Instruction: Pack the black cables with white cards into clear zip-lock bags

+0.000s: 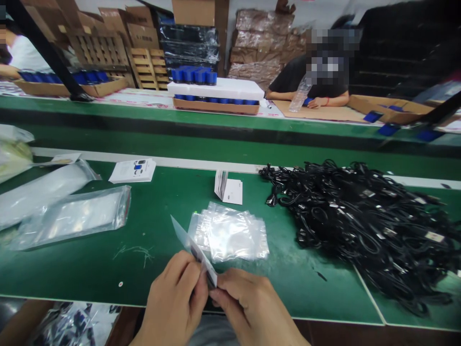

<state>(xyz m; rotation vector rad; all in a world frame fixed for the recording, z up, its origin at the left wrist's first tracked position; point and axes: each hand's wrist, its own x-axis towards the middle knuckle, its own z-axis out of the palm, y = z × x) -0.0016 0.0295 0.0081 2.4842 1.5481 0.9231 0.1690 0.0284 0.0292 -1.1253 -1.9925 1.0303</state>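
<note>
My left hand [173,298] and my right hand [248,305] meet at the front edge of the green workbench [108,269]. Pinched between both hands is a clear plastic bag [190,245], tilted up and to the left, with something dark along its edge. Just beyond my fingers lies a stack of clear zip bags [230,233], not touching either hand. To the right spreads a large tangled pile of black cables [360,226]. Two white leaflets [132,170] [228,190] lie further off, one standing partly folded.
Larger filled plastic bags [68,218] lie on the bench at left. Behind the bench runs a green conveyor belt [230,139]. Beyond it, a seated co-worker [309,79] has a hand near a plastic bottle [300,93], among trays of blue-capped items and stacked cartons.
</note>
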